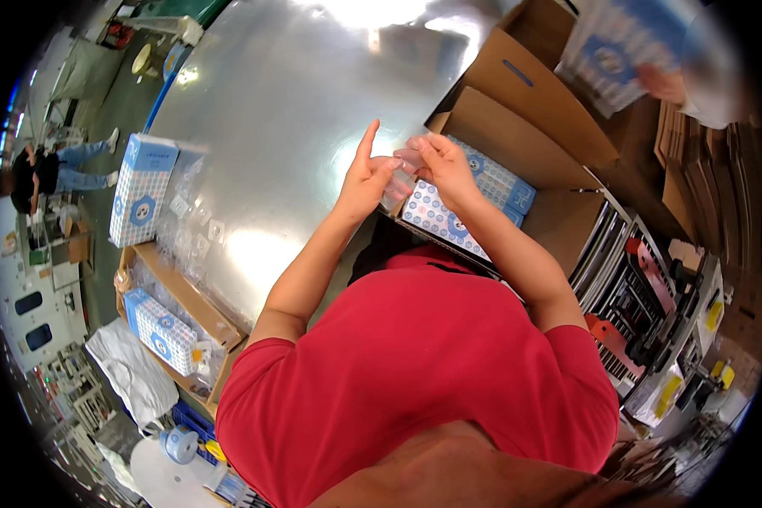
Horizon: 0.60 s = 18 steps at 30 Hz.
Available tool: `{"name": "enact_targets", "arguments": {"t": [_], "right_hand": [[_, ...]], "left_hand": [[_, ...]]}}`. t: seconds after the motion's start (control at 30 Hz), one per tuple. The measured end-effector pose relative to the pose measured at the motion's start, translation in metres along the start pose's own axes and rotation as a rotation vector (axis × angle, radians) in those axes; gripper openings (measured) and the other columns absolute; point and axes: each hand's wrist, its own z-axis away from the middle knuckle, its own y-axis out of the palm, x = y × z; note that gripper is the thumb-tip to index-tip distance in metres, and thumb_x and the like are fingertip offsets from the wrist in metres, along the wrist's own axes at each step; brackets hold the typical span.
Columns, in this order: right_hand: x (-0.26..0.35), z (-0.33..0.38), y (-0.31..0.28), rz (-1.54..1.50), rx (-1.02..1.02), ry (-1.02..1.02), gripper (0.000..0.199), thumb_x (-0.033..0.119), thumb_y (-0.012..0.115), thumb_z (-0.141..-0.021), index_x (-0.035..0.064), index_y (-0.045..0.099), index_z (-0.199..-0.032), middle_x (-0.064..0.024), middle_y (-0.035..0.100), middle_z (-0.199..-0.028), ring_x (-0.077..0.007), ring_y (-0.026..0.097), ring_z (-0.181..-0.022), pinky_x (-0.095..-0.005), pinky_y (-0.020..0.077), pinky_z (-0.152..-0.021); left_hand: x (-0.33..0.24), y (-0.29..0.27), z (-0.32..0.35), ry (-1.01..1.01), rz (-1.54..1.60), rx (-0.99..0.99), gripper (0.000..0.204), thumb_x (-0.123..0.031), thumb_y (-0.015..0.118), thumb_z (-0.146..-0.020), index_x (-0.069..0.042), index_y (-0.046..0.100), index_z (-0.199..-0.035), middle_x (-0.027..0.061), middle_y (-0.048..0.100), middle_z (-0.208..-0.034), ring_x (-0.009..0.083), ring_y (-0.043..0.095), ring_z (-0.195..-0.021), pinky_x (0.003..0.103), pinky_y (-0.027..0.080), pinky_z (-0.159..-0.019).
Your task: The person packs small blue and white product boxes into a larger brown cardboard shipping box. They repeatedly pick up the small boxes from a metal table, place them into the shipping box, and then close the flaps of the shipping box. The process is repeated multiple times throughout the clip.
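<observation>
Both hands meet in front of me, above the table's edge. My left hand (367,179) points its index finger up, with the thumb and other fingers closed on a small piece of clear plastic (395,193). Close beside it on the right, my right hand (445,167) pinches the same clear piece; its exact shape is hard to make out. Just below and right of the hands, blue-and-white patterned boxes (428,212) lie in an open cardboard carton (516,140).
A shiny metal table (262,110) stretches ahead. On its left are a standing patterned box (141,190) and many small clear plastic pieces (188,222). A second carton (220,326) sits lower left. At upper right, another person's hand (662,83) holds a patterned package (610,59).
</observation>
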Motion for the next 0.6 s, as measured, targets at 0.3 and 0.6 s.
{"name": "enact_targets", "arguments": {"t": [0.3, 0.6], "right_hand": [[0.006, 0.021, -0.051, -0.687, -0.288, 0.084, 0.03, 0.006, 0.043, -0.096, -0.0044, 0.042, -0.123, -0.0196, 0.055, -0.109, -0.0295, 0.057, -0.105, -0.0461, 0.0477, -0.095], [0.02, 0.038, -0.055, -0.499, -0.265, 0.085, 0.041, -0.002, 0.044, -0.093, 0.0046, 0.035, -0.132, -0.0182, 0.055, -0.11, -0.0304, 0.058, -0.105, -0.0431, 0.0516, -0.087]], "left_hand": [[0.028, 0.027, -0.03, 0.155, 0.068, -0.094, 0.027, 0.008, 0.057, -0.074, -0.005, 0.05, -0.097, 0.0042, 0.061, -0.088, 0.0155, 0.054, -0.083, 0.03, 0.045, -0.076], [0.021, 0.043, -0.037, 0.867, -0.688, 0.081, 0.021, 0.01, 0.06, -0.063, -0.009, 0.067, -0.069, 0.0115, 0.055, -0.113, 0.0294, 0.05, -0.109, 0.038, 0.04, -0.093]]}}
